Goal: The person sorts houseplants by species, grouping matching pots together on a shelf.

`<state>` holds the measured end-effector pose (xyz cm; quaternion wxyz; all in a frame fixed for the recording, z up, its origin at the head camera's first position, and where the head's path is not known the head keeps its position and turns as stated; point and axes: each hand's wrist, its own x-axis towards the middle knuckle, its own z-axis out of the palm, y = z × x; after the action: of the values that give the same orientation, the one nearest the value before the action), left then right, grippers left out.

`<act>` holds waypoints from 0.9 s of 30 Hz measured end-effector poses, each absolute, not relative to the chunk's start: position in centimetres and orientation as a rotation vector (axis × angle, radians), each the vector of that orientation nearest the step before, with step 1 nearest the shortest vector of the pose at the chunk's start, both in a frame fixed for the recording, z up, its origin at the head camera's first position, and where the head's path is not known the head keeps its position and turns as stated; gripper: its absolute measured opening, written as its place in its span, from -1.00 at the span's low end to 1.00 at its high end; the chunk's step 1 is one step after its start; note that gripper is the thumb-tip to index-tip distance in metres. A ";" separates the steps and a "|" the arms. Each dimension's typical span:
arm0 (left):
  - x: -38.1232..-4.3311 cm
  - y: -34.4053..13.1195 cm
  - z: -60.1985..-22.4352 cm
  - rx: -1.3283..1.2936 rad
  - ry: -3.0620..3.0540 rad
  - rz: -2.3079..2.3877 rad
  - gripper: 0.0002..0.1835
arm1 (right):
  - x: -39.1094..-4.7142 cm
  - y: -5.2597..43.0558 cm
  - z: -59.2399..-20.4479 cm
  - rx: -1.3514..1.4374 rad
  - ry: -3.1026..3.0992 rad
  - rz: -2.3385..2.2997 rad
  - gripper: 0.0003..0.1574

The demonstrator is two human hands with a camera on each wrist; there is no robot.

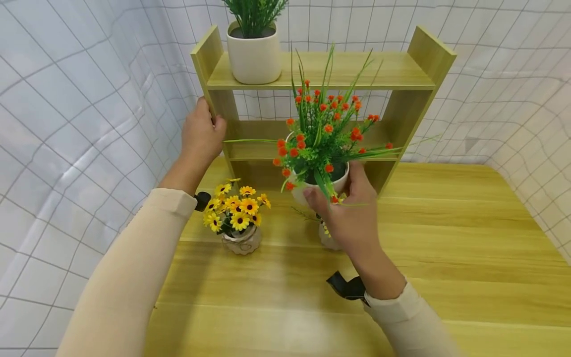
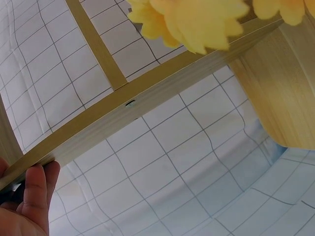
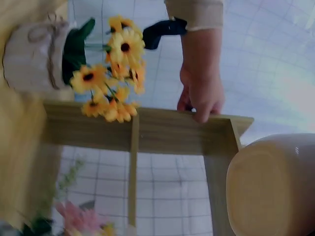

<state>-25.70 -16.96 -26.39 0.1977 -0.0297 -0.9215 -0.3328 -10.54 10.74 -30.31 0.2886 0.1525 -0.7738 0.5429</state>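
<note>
My left hand [image 1: 201, 133] grips the left side panel of a small wooden shelf [image 1: 357, 67]. In the left wrist view, curled fingers [image 2: 37, 189] hold that panel's edge. Held up in front of the shelf by my right hand [image 1: 352, 213] is a white pot [image 1: 341, 184] of red flowers [image 1: 328, 129] with long green blades. Its pale underside [image 3: 261, 191] shows in the right wrist view. Below my left wrist stands a pot of yellow flowers [image 1: 241, 218], wrapped with twine. Another small pot [image 1: 328, 240] is mostly hidden behind my right hand.
A white pot [image 1: 255, 58] with a green plant stands on the shelf's top board at the left. Pink flowers [image 3: 82, 219] appear low in the right wrist view. The wooden table [image 1: 468, 238] extends to the right. Grid-patterned cloth [image 1: 147, 74] surrounds the table.
</note>
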 end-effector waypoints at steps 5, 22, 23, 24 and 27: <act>-25.8 -16.9 -26.4 -0.090 -2.568 -0.896 -0.60 | -11.6 11.8 -28.0 0.374 -2.066 1.355 -0.40; -25.7 -16.8 -26.5 -0.094 -2.580 -0.921 -0.60 | -15.3 14.5 -21.6 0.226 -2.009 1.385 -0.13; -25.7 -16.8 -26.5 -0.094 -2.582 -0.920 -0.61 | -15.7 14.6 -21.4 0.218 -1.998 1.376 -0.13; -25.7 -16.8 -26.6 -0.095 -2.583 -0.920 -0.61 | -16.0 14.8 -21.1 0.215 -1.986 1.367 -0.14; -25.6 -16.8 -26.6 -0.101 -2.575 -0.915 -0.62 | -17.0 15.3 -20.4 0.195 -1.962 1.355 -0.15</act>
<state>-25.63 -16.78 -26.62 0.2020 -0.0363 -0.9222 -0.3278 -16.97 15.29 -20.43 0.3659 0.0760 -0.7633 0.5270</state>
